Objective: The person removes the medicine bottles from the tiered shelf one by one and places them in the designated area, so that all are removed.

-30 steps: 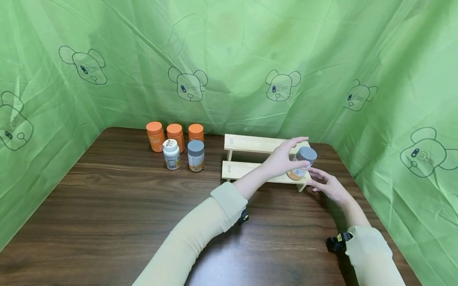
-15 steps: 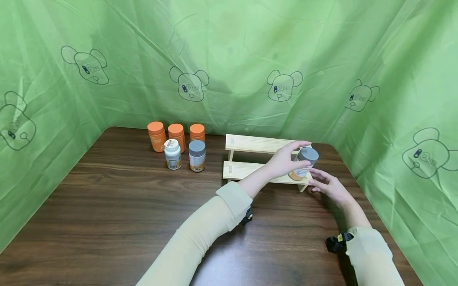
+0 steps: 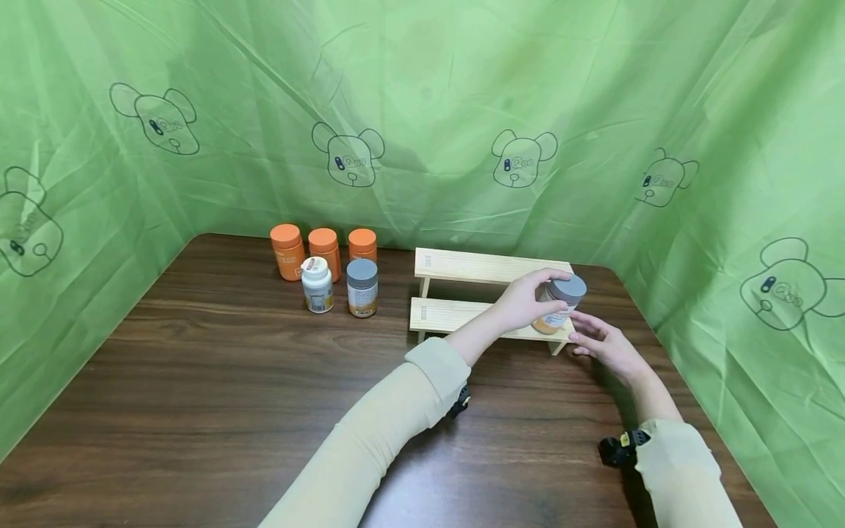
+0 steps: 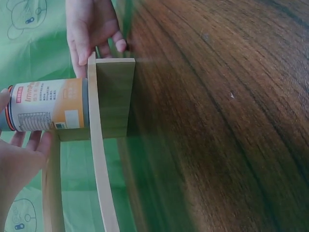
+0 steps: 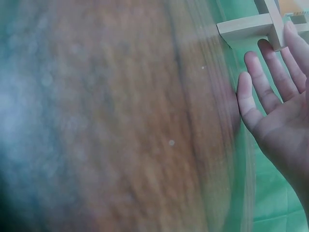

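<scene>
In the head view, a supplement bottle (image 3: 551, 323) with a grey lid and a white-and-orange label stands upright at the right end of the lower shelf of a two-step wooden rack (image 3: 449, 315). My left hand (image 3: 523, 302) grips it from the left, fingers by the lid and thumb on the near side. The left wrist view shows the bottle (image 4: 50, 104) sideways, its base right at the board. Beside the rack's right end is my right hand (image 3: 610, 350), thumb and fingertips at the board's edge. The right wrist view shows that hand's fingers (image 5: 260, 82) loosely extended.
Left of the rack, three orange bottles (image 3: 288, 255) stand in a row at the back. In front of them are a white bottle (image 3: 317, 287) and a second grey-lidded bottle (image 3: 361, 290). Green curtains (image 3: 422, 110) enclose the dark wooden table (image 3: 231, 411).
The fingers of my left hand, extended past the lid earlier, have closed in on the bottle's lid. The bottle and my right hand have stayed in nearly the same place.
</scene>
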The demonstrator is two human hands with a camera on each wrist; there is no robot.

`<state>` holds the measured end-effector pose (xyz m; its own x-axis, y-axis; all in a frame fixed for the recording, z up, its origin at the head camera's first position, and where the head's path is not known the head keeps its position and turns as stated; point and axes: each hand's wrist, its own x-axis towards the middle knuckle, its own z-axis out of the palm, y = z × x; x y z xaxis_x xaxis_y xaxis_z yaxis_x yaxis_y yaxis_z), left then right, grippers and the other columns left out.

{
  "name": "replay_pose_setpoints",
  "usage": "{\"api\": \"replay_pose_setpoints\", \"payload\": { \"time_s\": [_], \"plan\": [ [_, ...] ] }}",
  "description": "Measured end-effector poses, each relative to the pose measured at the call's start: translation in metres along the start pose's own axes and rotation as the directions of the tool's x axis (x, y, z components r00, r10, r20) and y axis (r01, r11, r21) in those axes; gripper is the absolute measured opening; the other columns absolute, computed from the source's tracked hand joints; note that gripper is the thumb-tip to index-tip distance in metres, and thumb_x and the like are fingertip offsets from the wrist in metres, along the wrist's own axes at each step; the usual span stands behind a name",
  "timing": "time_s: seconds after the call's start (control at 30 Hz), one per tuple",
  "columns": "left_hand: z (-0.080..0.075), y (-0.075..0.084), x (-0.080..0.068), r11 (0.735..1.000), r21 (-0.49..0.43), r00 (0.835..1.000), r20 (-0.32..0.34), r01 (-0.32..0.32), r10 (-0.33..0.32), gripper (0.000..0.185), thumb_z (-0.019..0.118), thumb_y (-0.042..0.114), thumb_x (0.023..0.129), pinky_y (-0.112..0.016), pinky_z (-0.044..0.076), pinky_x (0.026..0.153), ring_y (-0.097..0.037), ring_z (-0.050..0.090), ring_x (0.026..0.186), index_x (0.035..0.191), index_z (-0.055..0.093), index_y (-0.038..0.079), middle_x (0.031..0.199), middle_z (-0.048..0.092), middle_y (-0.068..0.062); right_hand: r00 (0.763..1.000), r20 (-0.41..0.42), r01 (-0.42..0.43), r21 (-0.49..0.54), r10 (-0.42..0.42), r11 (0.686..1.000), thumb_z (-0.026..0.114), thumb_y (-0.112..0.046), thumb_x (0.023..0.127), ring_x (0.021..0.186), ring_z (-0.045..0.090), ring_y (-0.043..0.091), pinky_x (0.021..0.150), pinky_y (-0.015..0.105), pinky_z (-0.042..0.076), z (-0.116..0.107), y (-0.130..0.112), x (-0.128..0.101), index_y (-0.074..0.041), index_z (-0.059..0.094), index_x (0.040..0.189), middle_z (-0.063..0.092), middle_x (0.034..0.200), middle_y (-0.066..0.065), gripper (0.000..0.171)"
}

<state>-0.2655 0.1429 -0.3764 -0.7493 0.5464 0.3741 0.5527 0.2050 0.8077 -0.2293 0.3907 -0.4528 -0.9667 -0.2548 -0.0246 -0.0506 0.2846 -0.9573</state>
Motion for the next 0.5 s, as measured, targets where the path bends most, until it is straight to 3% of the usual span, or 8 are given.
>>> {"api": "replay_pose_setpoints", "payload": {
  "time_s": [0.5],
  "plan": [
    [0.0028,-0.0042,-0.0030,1.000,-0.005,0.998,-0.067,0.011,-0.011,0.043,0.072,0.026,0.084,-0.017,0.046,0.082,-0.005,0.057,0.100,0.125,0.058,0.025,0.116,0.063,0.007,1.000,0.006,0.003,-0.003,-0.003,1.000,0.058,-0.015,0.094,0.097,0.062,0.004,0.077,0.027,0.055,0.0012,-0.0021,-0.0008,-0.004,0.034,0.145,0.056,0.119,-0.014,0.057]
  ]
}}
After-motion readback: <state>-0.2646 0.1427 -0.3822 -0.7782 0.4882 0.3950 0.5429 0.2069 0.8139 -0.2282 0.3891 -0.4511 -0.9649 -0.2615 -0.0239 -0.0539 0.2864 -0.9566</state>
